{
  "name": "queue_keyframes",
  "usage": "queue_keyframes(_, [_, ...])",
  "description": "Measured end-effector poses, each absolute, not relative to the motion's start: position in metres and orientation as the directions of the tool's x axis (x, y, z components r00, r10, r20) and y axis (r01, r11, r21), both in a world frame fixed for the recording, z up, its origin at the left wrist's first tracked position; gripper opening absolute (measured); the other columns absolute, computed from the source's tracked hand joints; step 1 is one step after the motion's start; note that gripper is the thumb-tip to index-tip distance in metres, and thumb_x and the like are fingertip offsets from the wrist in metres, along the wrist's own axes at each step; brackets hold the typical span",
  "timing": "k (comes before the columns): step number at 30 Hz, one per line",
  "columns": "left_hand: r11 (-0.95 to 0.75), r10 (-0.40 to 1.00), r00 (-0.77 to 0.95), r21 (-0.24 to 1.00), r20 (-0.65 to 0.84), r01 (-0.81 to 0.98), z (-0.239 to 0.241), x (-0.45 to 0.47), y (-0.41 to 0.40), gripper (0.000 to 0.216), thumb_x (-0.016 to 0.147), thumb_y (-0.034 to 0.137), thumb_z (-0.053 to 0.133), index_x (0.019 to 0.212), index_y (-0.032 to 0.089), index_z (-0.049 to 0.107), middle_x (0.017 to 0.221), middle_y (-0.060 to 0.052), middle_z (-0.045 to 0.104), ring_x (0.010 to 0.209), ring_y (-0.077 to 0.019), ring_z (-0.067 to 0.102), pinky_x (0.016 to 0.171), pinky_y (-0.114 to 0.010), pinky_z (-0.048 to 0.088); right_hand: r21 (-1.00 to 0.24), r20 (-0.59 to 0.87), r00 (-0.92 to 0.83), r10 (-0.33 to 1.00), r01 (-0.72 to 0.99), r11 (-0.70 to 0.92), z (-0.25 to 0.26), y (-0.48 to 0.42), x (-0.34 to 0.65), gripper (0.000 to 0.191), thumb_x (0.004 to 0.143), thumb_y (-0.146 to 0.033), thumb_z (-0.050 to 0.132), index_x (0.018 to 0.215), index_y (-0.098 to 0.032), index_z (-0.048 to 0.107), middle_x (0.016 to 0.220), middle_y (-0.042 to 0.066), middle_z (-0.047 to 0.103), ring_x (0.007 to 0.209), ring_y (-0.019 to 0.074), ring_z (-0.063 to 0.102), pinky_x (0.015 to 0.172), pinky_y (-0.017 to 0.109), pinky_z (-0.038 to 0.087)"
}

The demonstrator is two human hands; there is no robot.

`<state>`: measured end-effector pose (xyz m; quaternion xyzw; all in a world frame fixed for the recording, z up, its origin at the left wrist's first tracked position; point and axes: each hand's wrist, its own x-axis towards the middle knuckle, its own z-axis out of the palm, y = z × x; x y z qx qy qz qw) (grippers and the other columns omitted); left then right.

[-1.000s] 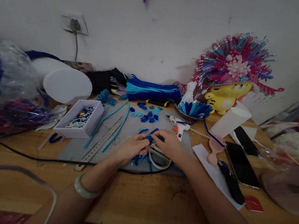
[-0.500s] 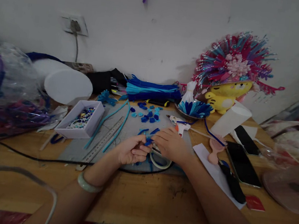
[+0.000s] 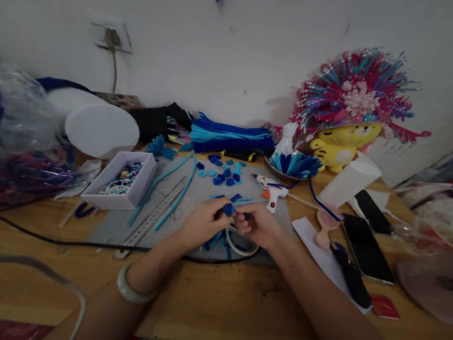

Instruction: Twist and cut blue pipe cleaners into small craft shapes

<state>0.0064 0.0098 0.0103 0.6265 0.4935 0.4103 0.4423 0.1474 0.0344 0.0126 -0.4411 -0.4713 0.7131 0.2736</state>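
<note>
My left hand (image 3: 204,223) pinches a small dark blue fuzzy flower (image 3: 228,209), which looks made of pipe cleaner. The fingertips of my right hand (image 3: 260,226) are closed on its right side. Scissors with white handles (image 3: 240,249) lie beneath my hands, partly covered by them. Blue pipe cleaner pieces (image 3: 218,241) surround the scissors. Beyond my fingers, several finished blue flowers (image 3: 226,176) rest on the grey mat (image 3: 203,193). A white hot glue gun (image 3: 276,196) lies just behind my right hand.
At left stand a white box of beads (image 3: 121,180) and a metal ruler (image 3: 156,214). Pipe cleaner bundles (image 3: 230,136) lie along the wall, near a bowl (image 3: 283,175). A black cable (image 3: 59,239) crosses the front. Phones (image 3: 367,246) and a pink brush (image 3: 324,227) lie right.
My left hand has turned, its back now facing up, and the blue flower shows between the fingertips. My right hand has shifted slightly, with its fingers curled inward.
</note>
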Motion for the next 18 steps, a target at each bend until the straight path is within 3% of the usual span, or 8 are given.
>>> queue_keyframes(2, [-0.111, 0.987, 0.136, 0.972, 0.084, 0.209, 0.009, 0.006, 0.011, 0.005, 0.059, 0.013, 0.049, 0.059, 0.018, 0.051, 0.053, 0.005, 0.043, 0.052, -0.0079, 0.036, 0.048, -0.018, 0.026, -0.895, -0.361, -0.535, 0.764, -0.031, -0.444, 0.011, 0.035, 0.146, 0.021, 0.073, -0.024, 0.047, 0.054, -0.015, 0.050, 0.047, -0.003, 0.042, 0.040, 0.0069, 0.035, 0.040, 0.020, 0.030])
queue_keyframes(3, [-0.049, 0.990, 0.135, 0.990, 0.031, 0.130, 0.008, 0.006, 0.012, 0.004, 0.061, 0.015, 0.047, 0.058, 0.018, 0.049, 0.052, 0.005, 0.041, 0.049, -0.0073, 0.034, 0.046, -0.019, 0.025, -0.925, -0.314, -0.525, 0.791, -0.017, -0.379, 0.009, 0.035, 0.146, 0.022, 0.075, -0.027, 0.046, 0.058, -0.015, 0.051, 0.050, -0.001, 0.045, 0.043, 0.0080, 0.040, 0.044, 0.021, 0.035])
queue_keyframes(5, [0.138, 0.975, 0.185, 0.987, -0.120, -0.087, 0.006, 0.004, 0.014, 0.009, 0.066, 0.020, 0.044, 0.058, 0.018, 0.043, 0.049, 0.006, 0.035, 0.042, -0.0055, 0.028, 0.042, -0.019, 0.022, -0.992, -0.111, -0.419, 0.901, 0.108, -0.072, 0.007, 0.035, 0.148, 0.020, 0.076, -0.031, 0.048, 0.067, -0.015, 0.056, 0.063, 0.003, 0.055, 0.058, 0.0123, 0.051, 0.057, 0.027, 0.042])
queue_keyframes(6, [0.241, 0.953, 0.232, 0.953, -0.196, -0.183, 0.005, 0.003, 0.015, 0.012, 0.067, 0.022, 0.043, 0.057, 0.018, 0.040, 0.048, 0.007, 0.033, 0.039, -0.0045, 0.024, 0.041, -0.019, 0.020, -0.965, 0.043, -0.376, 0.926, 0.225, 0.136, 0.007, 0.035, 0.149, 0.017, 0.075, -0.031, 0.050, 0.073, -0.016, 0.058, 0.072, 0.005, 0.059, 0.069, 0.0151, 0.054, 0.066, 0.030, 0.043])
queue_keyframes(8, [0.406, 0.895, 0.320, 0.866, -0.312, -0.291, 0.005, 0.000, 0.016, 0.015, 0.067, 0.022, 0.042, 0.055, 0.018, 0.035, 0.047, 0.008, 0.030, 0.036, -0.0028, 0.019, 0.040, -0.018, 0.020, -0.749, 0.331, -0.394, 0.857, 0.442, 0.493, 0.008, 0.034, 0.153, 0.017, 0.073, -0.027, 0.056, 0.086, -0.017, 0.060, 0.088, 0.007, 0.061, 0.087, 0.0192, 0.053, 0.081, 0.036, 0.039])
queue_keyframes(10, [0.510, 0.838, 0.383, 0.808, -0.389, -0.294, 0.005, -0.003, 0.016, 0.014, 0.066, 0.020, 0.041, 0.054, 0.018, 0.034, 0.045, 0.009, 0.029, 0.034, -0.0017, 0.015, 0.039, -0.018, 0.021, -0.528, 0.437, -0.502, 0.747, 0.529, 0.664, 0.010, 0.033, 0.156, 0.020, 0.074, -0.027, 0.057, 0.091, -0.018, 0.060, 0.094, 0.008, 0.061, 0.092, 0.0203, 0.052, 0.085, 0.037, 0.036])
queue_keyframes(13, [0.545, 0.796, 0.435, 0.812, -0.421, -0.210, 0.003, -0.004, 0.016, 0.011, 0.068, 0.020, 0.040, 0.057, 0.018, 0.037, 0.045, 0.009, 0.031, 0.033, -0.0012, 0.017, 0.039, -0.017, 0.021, -0.486, 0.381, -0.550, 0.743, 0.565, 0.667, 0.012, 0.031, 0.155, 0.014, 0.077, -0.028, 0.054, 0.082, -0.016, 0.060, 0.082, 0.006, 0.062, 0.076, 0.0158, 0.054, 0.070, 0.029, 0.040])
queue_keyframes(18, [0.347, 0.890, 0.343, 0.934, -0.302, -0.078, -0.002, 0.003, 0.015, 0.010, 0.069, 0.020, 0.040, 0.060, 0.018, 0.035, 0.048, 0.008, 0.032, 0.035, -0.0026, 0.024, 0.038, -0.018, 0.017, -0.736, 0.176, -0.398, 0.901, 0.554, 0.388, 0.010, 0.033, 0.147, 0.022, 0.076, -0.023, 0.055, 0.056, -0.016, 0.051, 0.052, -0.003, 0.047, 0.051, 0.0088, 0.042, 0.051, 0.022, 0.032])
